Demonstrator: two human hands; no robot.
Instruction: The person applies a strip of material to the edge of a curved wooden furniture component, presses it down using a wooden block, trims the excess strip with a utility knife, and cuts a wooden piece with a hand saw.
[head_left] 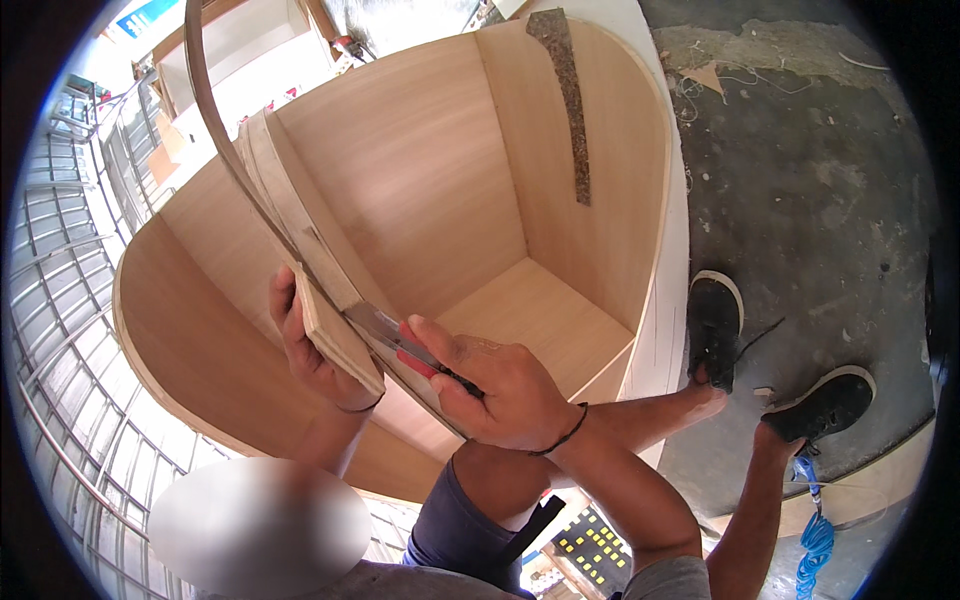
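Note:
My left hand (300, 345) is closed round a small flat plywood piece (336, 335), held at a tilt over the cabinet's middle divider. In my right hand (515, 390) is a red and black utility knife (425, 362). Its blade (372, 318) points left, close to the plywood piece; whether it touches the piece or the divider edge, I cannot tell. A long thin strip (225, 140) curves up and away from beside the plywood. Below both hands lies the open wooden cabinet (400, 150), with rounded ends and a divider (315, 235) across it.
A dark, rough-edged strip (568, 100) lies against the cabinet's right inner wall. Metal grating (75, 260) stands on the left. Two black shoes (715, 330) are on the grey floor (800, 200) at right. A blue coiled hose (815, 540) hangs at lower right.

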